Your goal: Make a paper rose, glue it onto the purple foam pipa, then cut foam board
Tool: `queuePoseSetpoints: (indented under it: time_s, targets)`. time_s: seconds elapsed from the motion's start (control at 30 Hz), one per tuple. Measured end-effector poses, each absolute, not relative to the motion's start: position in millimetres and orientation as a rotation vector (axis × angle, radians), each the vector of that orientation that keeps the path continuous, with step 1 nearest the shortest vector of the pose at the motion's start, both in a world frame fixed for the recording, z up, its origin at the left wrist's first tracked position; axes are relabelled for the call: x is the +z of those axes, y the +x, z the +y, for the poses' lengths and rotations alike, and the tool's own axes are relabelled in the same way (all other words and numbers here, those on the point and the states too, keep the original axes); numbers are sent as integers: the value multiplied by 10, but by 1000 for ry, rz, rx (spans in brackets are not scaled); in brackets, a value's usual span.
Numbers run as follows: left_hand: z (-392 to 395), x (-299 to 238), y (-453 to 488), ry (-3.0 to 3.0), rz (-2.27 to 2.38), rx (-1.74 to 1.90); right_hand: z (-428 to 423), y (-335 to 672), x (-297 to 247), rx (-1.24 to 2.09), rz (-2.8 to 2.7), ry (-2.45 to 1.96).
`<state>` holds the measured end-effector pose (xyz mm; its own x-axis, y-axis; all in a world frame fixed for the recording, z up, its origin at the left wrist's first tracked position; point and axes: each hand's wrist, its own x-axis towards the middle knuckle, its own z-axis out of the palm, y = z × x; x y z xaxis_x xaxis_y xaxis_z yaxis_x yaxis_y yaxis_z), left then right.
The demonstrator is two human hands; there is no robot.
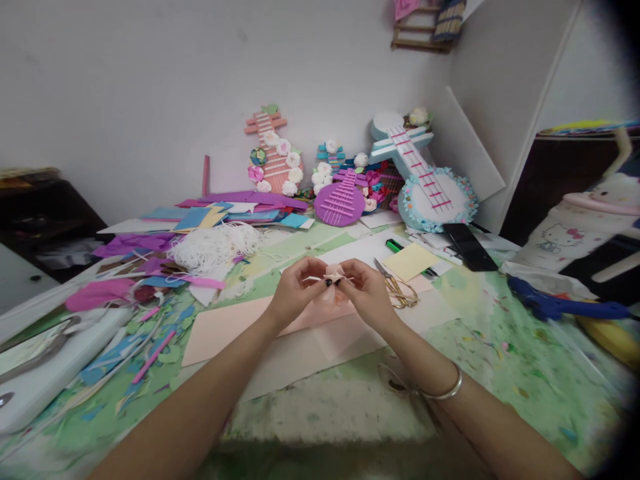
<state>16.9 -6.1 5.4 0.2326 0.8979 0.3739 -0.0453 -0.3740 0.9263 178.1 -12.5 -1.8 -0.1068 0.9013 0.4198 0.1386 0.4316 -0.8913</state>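
Observation:
My left hand (295,287) and my right hand (364,288) meet above the middle of the table, fingers pinched on a small pale pink paper piece (334,273) held between them. A silver bangle (447,390) circles my right wrist. Under the hands lie a pale pink sheet (225,327) and a white sheet (300,357). Gold-handled scissors (399,288) rest just right of my right hand, beside a yellow paper square (411,261).
Paper guitar-shaped crafts (423,177) with paper flowers lean on the back wall. Coloured paper sheets (235,213), a tangle of white string (215,247) and scraps cover the left side. A black phone (470,247), a green marker (394,245) and a blue tool (560,305) lie right.

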Motion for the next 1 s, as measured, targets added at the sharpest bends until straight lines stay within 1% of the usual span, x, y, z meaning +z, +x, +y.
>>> queuePoseSetpoints:
  time_s: [0.07,0.23,0.47,0.67,1.0]
  targets:
    - [-49,52,165,1555,851,1252,-137,1771,-12,839,-1567,-960]
    - [-66,72,176,1450,846,1297,-162,1765,-27,864,-1572,-1004]
    - [-53,74,163,1517,905,1317,-134,1780,-58,779,-1613,-970]
    - [-8,78,105,1485,885,1330,-156,1768,-11,816,-1649,-944]
    - [42,68,57,1442,829,1173,-135,1787,-17,799,-1639,-966]
